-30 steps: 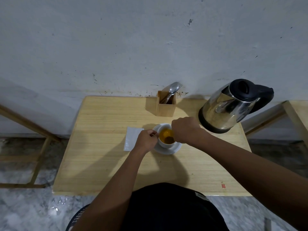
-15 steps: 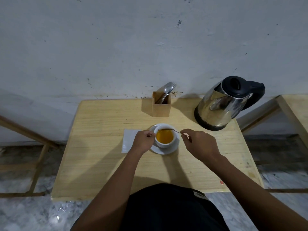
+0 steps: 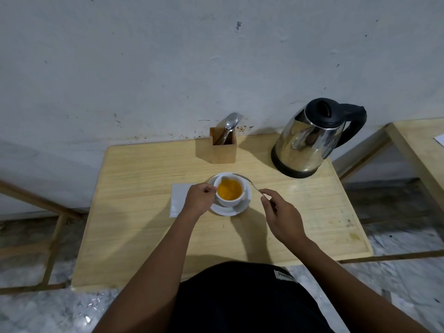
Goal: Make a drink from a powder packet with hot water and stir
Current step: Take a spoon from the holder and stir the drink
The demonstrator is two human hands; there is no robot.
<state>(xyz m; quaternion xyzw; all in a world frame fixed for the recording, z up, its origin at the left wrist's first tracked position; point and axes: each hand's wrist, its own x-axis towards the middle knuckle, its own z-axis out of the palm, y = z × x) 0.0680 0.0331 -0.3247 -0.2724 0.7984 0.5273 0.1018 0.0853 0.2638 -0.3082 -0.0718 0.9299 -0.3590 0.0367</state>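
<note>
White cup [image 3: 230,191] holds orange liquid and stands on a white saucer [image 3: 240,207] on the wooden bench [image 3: 144,224]. Left hand [image 3: 199,199] grips the cup at its left side. Right hand [image 3: 282,216] pinches the handle of a spoon [image 3: 249,182], whose bowl rests at the cup's far rim. White packet [image 3: 177,200] lies flat just left of the saucer. Steel kettle [image 3: 310,140] and wooden cutlery box [image 3: 223,147] stand at the bench's far edge.

A: White cup [image 3: 230,200], orange drink [image 3: 229,189], white saucer [image 3: 242,207]?
B: Yes. Pale wood-grain tabletop [image 3: 144,212], silver kettle [image 3: 305,145] with a black lid, white napkin [image 3: 177,200], grey marbled floor [image 3: 36,313].
</note>
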